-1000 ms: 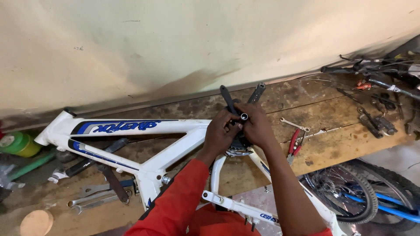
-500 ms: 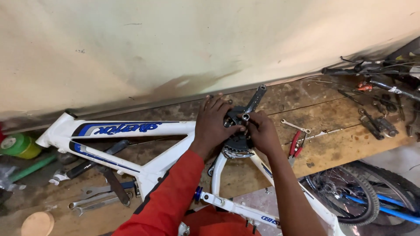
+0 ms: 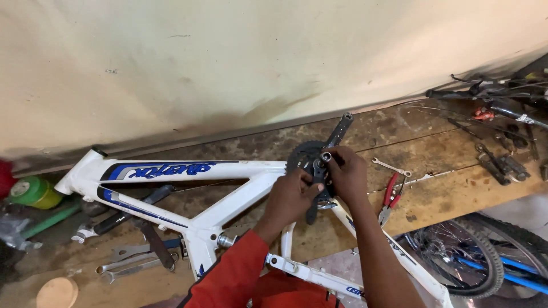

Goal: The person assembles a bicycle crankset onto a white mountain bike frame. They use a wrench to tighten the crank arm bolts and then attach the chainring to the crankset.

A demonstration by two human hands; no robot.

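Both hands are now closing around the black tool (image 3: 317, 181) on the crankset (image 3: 308, 159), near the workbench (image 3: 445, 171) back edge; left hand (image 3: 292, 197) has slid lower, right hand (image 3: 348, 174) is gripping its top, crank arm (image 3: 338, 130) is uncovered.

The bottom bracket is hidden behind both hands (image 3: 319, 191), and the bicycle wheel (image 3: 474, 256) is cut off by the lower edge.
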